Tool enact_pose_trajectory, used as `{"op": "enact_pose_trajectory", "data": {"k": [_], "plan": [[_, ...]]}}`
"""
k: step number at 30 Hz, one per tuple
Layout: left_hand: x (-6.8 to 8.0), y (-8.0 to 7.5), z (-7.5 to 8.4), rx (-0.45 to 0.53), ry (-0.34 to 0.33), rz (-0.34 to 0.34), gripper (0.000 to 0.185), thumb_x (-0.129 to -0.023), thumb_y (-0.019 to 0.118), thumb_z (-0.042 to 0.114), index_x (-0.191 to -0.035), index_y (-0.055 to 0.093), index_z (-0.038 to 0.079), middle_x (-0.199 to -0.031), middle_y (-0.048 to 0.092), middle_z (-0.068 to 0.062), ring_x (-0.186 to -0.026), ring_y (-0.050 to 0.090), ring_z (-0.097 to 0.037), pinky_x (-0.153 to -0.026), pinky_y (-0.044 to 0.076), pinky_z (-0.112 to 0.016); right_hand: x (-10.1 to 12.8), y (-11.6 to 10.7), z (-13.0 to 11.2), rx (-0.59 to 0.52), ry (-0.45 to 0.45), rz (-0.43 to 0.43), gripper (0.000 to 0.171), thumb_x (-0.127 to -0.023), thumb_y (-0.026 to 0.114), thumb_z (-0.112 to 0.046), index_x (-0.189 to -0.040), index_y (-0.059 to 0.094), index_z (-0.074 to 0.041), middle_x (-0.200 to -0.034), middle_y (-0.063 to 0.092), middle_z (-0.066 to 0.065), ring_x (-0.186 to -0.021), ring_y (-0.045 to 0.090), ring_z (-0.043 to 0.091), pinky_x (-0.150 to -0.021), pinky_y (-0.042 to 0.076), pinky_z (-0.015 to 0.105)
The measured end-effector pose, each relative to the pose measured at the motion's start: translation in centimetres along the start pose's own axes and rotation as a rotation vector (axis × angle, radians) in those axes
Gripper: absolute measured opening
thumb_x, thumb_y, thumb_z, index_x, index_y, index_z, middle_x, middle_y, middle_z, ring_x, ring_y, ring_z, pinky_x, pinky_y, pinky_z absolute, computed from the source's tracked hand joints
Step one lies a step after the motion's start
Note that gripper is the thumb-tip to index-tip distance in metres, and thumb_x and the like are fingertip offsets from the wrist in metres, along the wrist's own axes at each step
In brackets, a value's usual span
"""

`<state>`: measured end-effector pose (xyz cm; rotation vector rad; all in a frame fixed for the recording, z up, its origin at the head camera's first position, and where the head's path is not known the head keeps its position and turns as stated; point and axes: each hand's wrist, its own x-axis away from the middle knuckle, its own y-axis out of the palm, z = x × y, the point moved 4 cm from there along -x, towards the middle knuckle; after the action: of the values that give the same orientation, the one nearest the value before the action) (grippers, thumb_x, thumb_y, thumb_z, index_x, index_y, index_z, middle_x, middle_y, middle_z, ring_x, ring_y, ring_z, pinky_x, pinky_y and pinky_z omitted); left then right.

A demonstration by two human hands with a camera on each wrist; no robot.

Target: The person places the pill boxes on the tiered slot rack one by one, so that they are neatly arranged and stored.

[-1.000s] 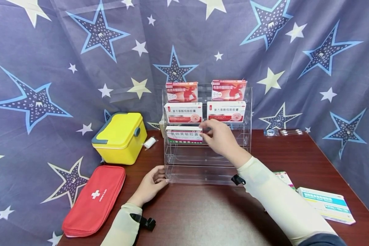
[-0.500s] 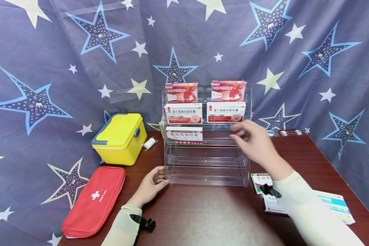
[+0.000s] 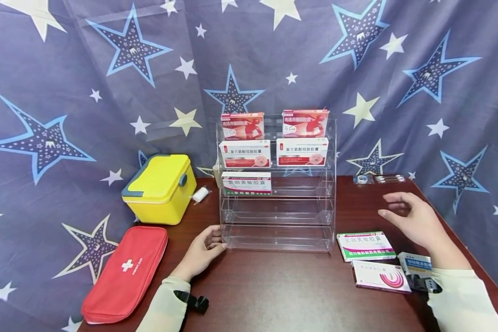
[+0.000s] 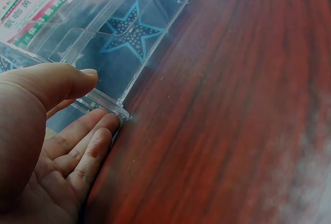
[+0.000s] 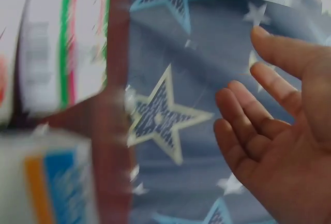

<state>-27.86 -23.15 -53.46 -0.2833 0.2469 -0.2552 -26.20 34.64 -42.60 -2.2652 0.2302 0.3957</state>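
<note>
Hands worked at a clear acrylic display rack (image 3: 276,216) standing on a dark wooden table (image 3: 282,290) before a star-printed backdrop (image 3: 87,92). The left hand (image 3: 202,250) rested on the table at the rack's lower left corner, fingers relaxed and lightly bent, fingertips (image 4: 106,125) touching the rack's base edge and the thumb lying against its front wall; it held nothing. The right hand (image 3: 412,220) hovered empty above the table to the right of the rack, fingers spread loosely and well apart from the shelves.

Just below that hand, a green-and-white medicine box (image 3: 366,245) lay flat on the table near the rack's right foot, with a white-and-purple box (image 3: 381,275) in front of it and a blue-and-white box (image 3: 415,263) beside, partly hidden by the sleeve.

The rack's top tier carried two red boxes (image 3: 242,126), the second tier two white boxes with red bands (image 3: 245,154), and the third tier one green-and-white box (image 3: 246,183) at the left. The two lowest tiers showed only clear plastic.

Left of the rack stood a yellow first-aid case (image 3: 159,186), a small white roll (image 3: 200,194) beside it, and a red first-aid pouch (image 3: 126,273) lying at the table's edge.
</note>
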Motion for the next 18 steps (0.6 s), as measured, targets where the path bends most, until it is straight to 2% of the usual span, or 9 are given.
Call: {"op": "enact_pose_trajectory", "data": {"k": [2, 5, 8, 10, 12, 18], "plan": [[0.0, 0.0, -0.1, -0.003, -0.003, 0.002, 0.051, -0.094, 0.078, 0.003, -0.14, 0.057, 0.001, -0.121, 0.068, -0.02, -0.11, 0.067, -0.035, -0.095, 0.056, -0.029, 0.3, 0.1, 1.7, 0.005, 0.037, -0.045, 0.052, -0.093, 0.083, -0.033, -0.132, 0.066, -0.004, -0.119, 0.07, 0.025, -0.104, 0.068, 0.04, -0.069, 0.047, 0.008], [0.0, 0.0, -0.1, 0.001, -0.014, 0.009, 0.052, -0.094, 0.078, 0.003, -0.141, 0.056, 0.001, -0.122, 0.068, -0.021, -0.112, 0.067, -0.036, -0.095, 0.056, -0.029, 0.6, 0.3, 3.4, 0.016, 0.072, -0.11, 0.06, -0.092, 0.083, -0.036, -0.137, 0.062, -0.003, -0.127, 0.066, 0.029, -0.112, 0.065, 0.046, -0.075, 0.053, 0.02], [0.1, 0.0, 0.0, 0.007, -0.025, 0.014, 0.052, -0.094, 0.078, 0.003, -0.141, 0.057, 0.002, -0.123, 0.068, -0.02, -0.113, 0.067, -0.036, -0.095, 0.056, -0.028, 0.9, 0.7, 4.3, 0.024, 0.083, -0.184, 0.065, -0.092, 0.083, -0.037, -0.14, 0.059, -0.001, -0.133, 0.062, 0.032, -0.118, 0.061, 0.051, -0.085, 0.059, 0.045], [0.1, 0.0, -0.1, 0.007, -0.027, 0.017, 0.053, -0.093, 0.079, 0.002, -0.141, 0.056, 0.001, -0.123, 0.068, -0.021, -0.113, 0.067, -0.036, -0.094, 0.056, -0.027, 1.1, 0.8, 4.6, 0.026, 0.07, -0.23, 0.067, -0.091, 0.084, -0.036, -0.142, 0.058, 0.0, -0.136, 0.06, 0.033, -0.12, 0.059, 0.053, -0.091, 0.056, 0.062], [0.0, 0.0, -0.1, 0.003, -0.02, 0.018, 0.053, -0.093, 0.078, 0.002, -0.141, 0.056, 0.0, -0.123, 0.068, -0.022, -0.112, 0.067, -0.036, -0.094, 0.056, -0.027, 1.2, 1.0, 4.8, 0.031, 0.055, -0.276, 0.069, -0.091, 0.084, -0.036, -0.142, 0.057, 0.001, -0.137, 0.058, 0.034, -0.121, 0.058, 0.054, -0.094, 0.051, 0.07], [0.0, 0.1, -0.2, -0.001, 0.003, 0.019, 0.052, -0.093, 0.078, 0.0, -0.14, 0.056, -0.003, -0.121, 0.068, -0.024, -0.11, 0.067, -0.036, -0.093, 0.057, -0.026, 1.5, 1.6, 5.1, 0.04, -0.003, -0.375, 0.067, -0.088, 0.087, -0.029, -0.142, 0.059, 0.001, -0.135, 0.064, 0.029, -0.121, 0.062, 0.048, -0.098, 0.051, 0.066]]}}
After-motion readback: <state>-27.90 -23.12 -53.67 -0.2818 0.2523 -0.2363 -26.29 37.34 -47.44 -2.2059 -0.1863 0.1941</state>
